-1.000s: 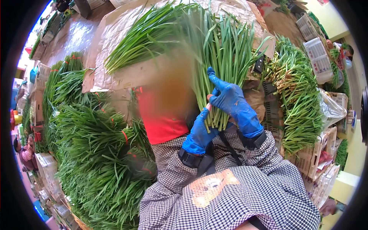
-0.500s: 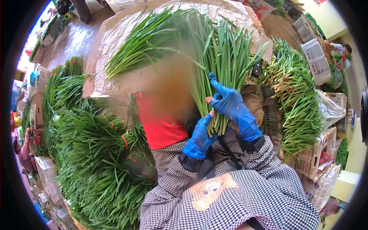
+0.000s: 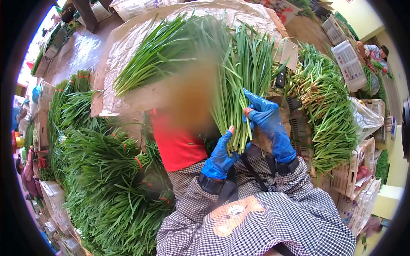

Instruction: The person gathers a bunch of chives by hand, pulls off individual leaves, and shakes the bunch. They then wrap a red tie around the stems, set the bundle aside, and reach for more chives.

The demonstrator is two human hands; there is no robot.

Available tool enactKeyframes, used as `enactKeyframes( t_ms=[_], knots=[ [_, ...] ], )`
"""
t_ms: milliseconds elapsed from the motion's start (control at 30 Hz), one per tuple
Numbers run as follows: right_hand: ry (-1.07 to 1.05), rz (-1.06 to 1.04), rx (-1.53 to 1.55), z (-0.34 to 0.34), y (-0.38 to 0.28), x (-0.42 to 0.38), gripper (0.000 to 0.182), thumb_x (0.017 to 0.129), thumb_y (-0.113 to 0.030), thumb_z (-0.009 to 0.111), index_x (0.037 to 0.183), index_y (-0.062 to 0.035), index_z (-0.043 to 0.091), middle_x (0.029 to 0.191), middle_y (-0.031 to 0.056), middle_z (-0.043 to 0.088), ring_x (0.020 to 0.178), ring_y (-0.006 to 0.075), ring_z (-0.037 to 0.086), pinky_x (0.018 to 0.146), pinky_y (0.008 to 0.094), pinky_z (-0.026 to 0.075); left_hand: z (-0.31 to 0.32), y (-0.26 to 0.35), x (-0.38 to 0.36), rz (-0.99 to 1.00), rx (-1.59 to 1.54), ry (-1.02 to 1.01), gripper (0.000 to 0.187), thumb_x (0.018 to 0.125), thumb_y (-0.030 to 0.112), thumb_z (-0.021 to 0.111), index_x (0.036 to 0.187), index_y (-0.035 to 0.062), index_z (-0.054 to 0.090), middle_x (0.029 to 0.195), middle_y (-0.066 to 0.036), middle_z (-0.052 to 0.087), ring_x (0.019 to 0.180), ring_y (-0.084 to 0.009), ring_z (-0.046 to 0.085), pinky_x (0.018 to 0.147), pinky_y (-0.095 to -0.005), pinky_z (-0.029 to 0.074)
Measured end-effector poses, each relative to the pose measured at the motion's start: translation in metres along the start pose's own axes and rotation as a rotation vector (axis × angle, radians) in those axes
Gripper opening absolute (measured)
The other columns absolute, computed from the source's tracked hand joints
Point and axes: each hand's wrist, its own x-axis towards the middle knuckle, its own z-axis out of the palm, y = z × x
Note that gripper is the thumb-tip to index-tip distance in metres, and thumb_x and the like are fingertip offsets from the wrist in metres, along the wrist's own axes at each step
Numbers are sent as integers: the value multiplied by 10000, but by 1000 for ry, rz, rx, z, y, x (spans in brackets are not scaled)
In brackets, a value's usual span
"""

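My left hand [image 3: 220,157], in a blue glove with a bare thumb tip, is closed round the lower stems of a bunch of long green stalks [image 3: 232,113]. At the right side of that bunch, my right hand [image 3: 270,124], also blue-gloved, pinches stems between thumb and fingers. The leafy ends point away over the paper-covered board [image 3: 106,64]. More loose stalks [image 3: 147,59] lie on the board at its left. A brown blur hides the area left of the bunch.
Tied green bundles [image 3: 106,183] are heaped at the left. At the right lies a pile of stalks [image 3: 326,106] beside plastic crates [image 3: 348,62]. A dark-handled tool [image 3: 280,79] rests near the board's right edge. A person [image 3: 376,53] is at the far right.
My right hand has moved slightly right and down, away from my left hand. The held stalks have parted somewhat from those behind, and the view has shifted slightly.
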Motion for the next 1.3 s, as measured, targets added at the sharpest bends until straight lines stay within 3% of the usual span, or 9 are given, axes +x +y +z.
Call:
enactKeyframes(
  t_ms=[300, 367, 500, 533, 833, 933, 1100, 1167, 1300],
  knots=[
    [-95, 203, -101, 4, 6, -13, 361, 748, -29, 680, 1104, -7, 620, 841, 49, 672, 626, 30, 500, 554, 215, 448, -4, -1, 0, -24, 276, 19, 317, 864, 261, 608, 1098, 55, 554, 964, -41, 621, 857, -160, 608, 741, -309, 514],
    [35, -290, -403, -1, 13, -3, 358, 747, -70, 690, 1100, -44, 635, 733, 69, 651, 584, 65, 535, 541, 239, 461, 4, 2, -1, -39, 247, 6, 323, 854, 245, 623, 1103, 51, 554, 952, -41, 623, 833, -156, 607, 721, -301, 512],
    [27, -105, -394, 0, -17, -5, 149, 748, -170, 701, 810, -37, 678, 639, 97, 606, 555, 172, 578, 536, 284, 467, -4, -4, 2, -19, 265, 66, 296, 851, 220, 625, 1081, 41, 577, 922, -37, 619, 807, -145, 600, 676, -282, 503],
    [-45, -314, -611, 1, -13, -1, 283, 759, -312, 693, 664, -54, 627, 654, 123, 602, 564, 263, 590, 535, 330, 467, -3, -5, 4, -38, 249, 51, 287, 850, 212, 627, 1073, 37, 585, 917, -39, 620, 799, -141, 599, 670, -277, 502],
    [-44, -165, -780, 10, 9, 12, 291, 703, -309, 726, 698, -39, 616, 610, 125, 575, 548, 279, 563, 527, 375, 445, 3, -17, 9, 90, 398, 106, 258, 862, 227, 616, 1027, 31, 594, 905, -44, 614, 813, -134, 598, 633, -252, 500],
    [48, -303, -659, 14, 15, 11, 212, 711, -219, 722, 721, -30, 627, 625, 106, 578, 539, 221, 561, 527, 343, 453, 4, -15, 6, 108, 243, 53, 310, 894, 282, 570, 1082, 36, 557, 945, -67, 601, 785, -143, 587, 597, -241, 495],
    [29, 71, -138, 16, -2, -2, 161, 697, -105, 728, 754, 10, 631, 638, 71, 601, 581, 108, 554, 526, 276, 449, -7, -5, 15, -39, -138, -15, 402, 922, 387, 493, 1150, 57, 506, 986, -95, 575, 731, -182, 551, 571, -265, 495],
    [2, 172, -102, 21, -21, -14, 148, 695, -87, 721, 763, 17, 641, 645, 64, 607, 610, 89, 561, 535, 275, 453, -21, -6, 16, -130, -338, -159, 384, 915, 350, 515, 1154, 49, 504, 1006, -83, 583, 816, -194, 577, 656, -299, 526],
    [-148, -53, -155, 31, -17, -34, 135, 691, -70, 707, 787, 12, 661, 658, 77, 610, 633, 114, 588, 571, 267, 466, -23, -8, 12, -30, -384, -154, 338, 914, 258, 529, 1173, 45, 490, 1113, -83, 560, 973, -193, 568, 813, -309, 513]
  ],
)
